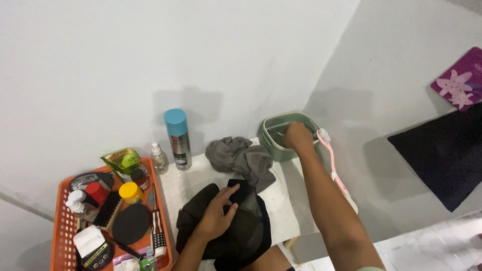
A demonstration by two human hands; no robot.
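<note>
My left hand [217, 215] rests on a dark cap [236, 236] lying on a small white table [286, 211], its fingers gripping the black inner fabric. My right hand [297, 136] reaches into a green plastic tub [271, 138] at the table's far right corner; what its fingers hold inside is hidden. A pink and white long-handled brush [333, 163] lies beside my right forearm at the table's edge. A crumpled grey cloth [241, 158] sits between the cap and the tub.
An orange basket [63, 221] at the left holds brushes, small bottles, tins and a sponge. A spray can with a blue cap [178, 140] and a small clear bottle [159, 158] stand near the wall. A dark mat [442, 150] and a purple flowered mat [459, 80] lie at the right.
</note>
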